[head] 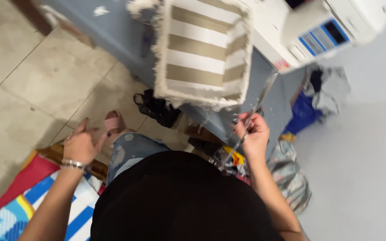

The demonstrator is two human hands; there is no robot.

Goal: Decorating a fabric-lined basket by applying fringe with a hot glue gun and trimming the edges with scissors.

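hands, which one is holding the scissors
The right hand grips the scissors, blades pointing up toward the striped fabric. The left hand is empty, fingers spread.

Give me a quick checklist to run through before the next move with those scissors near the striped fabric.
1. Grip on the scissors: the right hand is closed around the handles. Ok.
2. Blades: they point up and away from the body, toward the sewing machine. Open or closed: cannot tell, blurred.
3. Left hand: empty, fingers spread, far from the blades. Ok.
4. Striped fabric: lies on the blue table, frayed edge overhanging, apart from the blades. Ok.
5. Leg room: a foot in a pink sandal and a dark bundle share the floor under the table. Cannot tell if they hinder.
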